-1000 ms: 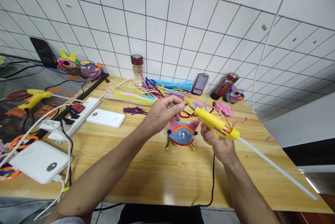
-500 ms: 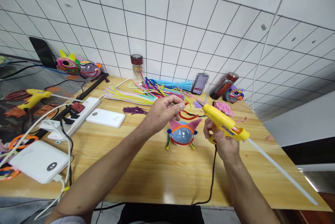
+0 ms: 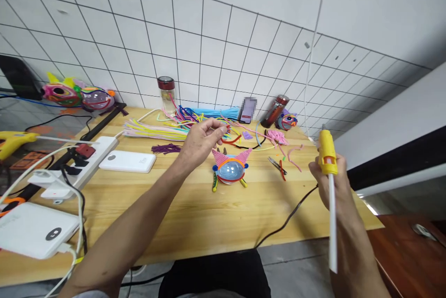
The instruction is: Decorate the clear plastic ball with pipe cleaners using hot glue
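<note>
At the wooden table [image 3: 188,214], we pinch a tiny red bit [image 3: 228,127] with our left hand [image 3: 205,139] and hold a yellow hot glue gun [image 3: 326,147] tight in our right hand [image 3: 323,187].

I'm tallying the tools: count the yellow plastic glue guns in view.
2. One yellow plastic glue gun is in the right hand; the second glue gun is at the picture's left edge, partly cut off. Any others hidden can't be ruled out.
</note>
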Tool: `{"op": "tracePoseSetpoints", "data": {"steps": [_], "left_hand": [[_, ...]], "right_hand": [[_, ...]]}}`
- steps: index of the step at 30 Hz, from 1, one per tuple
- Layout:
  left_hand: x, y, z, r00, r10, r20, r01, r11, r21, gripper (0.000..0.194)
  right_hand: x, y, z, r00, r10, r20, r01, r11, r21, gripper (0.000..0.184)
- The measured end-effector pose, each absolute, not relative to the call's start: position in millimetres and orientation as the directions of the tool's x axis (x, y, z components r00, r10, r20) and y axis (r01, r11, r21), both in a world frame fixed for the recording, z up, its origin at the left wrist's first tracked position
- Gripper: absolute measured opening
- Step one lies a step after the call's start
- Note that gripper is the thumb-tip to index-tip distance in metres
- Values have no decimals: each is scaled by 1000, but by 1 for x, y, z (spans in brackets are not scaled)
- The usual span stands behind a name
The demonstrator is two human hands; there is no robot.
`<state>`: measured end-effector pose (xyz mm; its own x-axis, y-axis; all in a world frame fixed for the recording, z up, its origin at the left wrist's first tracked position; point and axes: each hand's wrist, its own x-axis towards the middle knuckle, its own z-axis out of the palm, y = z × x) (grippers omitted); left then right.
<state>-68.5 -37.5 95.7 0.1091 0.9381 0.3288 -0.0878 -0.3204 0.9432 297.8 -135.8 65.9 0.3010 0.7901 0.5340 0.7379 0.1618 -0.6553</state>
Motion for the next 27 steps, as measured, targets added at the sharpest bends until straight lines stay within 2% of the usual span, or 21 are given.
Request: {"op": "tracePoseSetpoints", "data": {"steps": [2, 5, 7, 10, 13, 17, 20, 22, 24, 27], "left_hand": [[-70, -37, 95, 69, 927, 369, -58, -365, 929, 22], [-72, -38, 98, 21, 908, 418, -21, -418, 908, 19], [-72, -41, 100, 21, 902, 431, 9, -431, 902, 16], [-71, -45, 104, 27, 901, 433, 17, -434, 901, 13], [-69, -49, 106, 54, 905, 422, 20, -424, 906, 13], [-68, -48, 105, 59, 913, 403, 15, -405, 914, 11], [-67, -45, 103, 47, 916, 398, 5, -399, 917, 12], [-66, -44, 101, 38, 915, 403, 6, -403, 915, 12], [-66, -43, 100, 35, 913, 405, 12, -406, 914, 11], [-66, -43, 101, 42, 914, 403, 9, -404, 915, 10]], "right_hand": [[321, -138, 55, 318, 826, 466, 807, 23, -590, 48], [350, -136, 27, 244, 908, 340, 878, -58, -475, 37], [365, -133, 6, 291, 928, 233, 897, -180, -403, 35], [378, -133, -19, 365, 914, 179, 885, -281, -372, 37], [376, -135, -32, 393, 904, 168, 877, -314, -363, 40], [352, -137, -41, 333, 923, 192, 895, -246, -371, 53], [322, -133, -45, 124, 967, 222, 921, -29, -389, 53], [304, -125, -46, -26, 979, 201, 928, 98, -360, 51], [291, -115, -47, -95, 986, 138, 941, 134, -311, 51], [284, -103, -49, -108, 991, 72, 951, 124, -281, 52]]}}
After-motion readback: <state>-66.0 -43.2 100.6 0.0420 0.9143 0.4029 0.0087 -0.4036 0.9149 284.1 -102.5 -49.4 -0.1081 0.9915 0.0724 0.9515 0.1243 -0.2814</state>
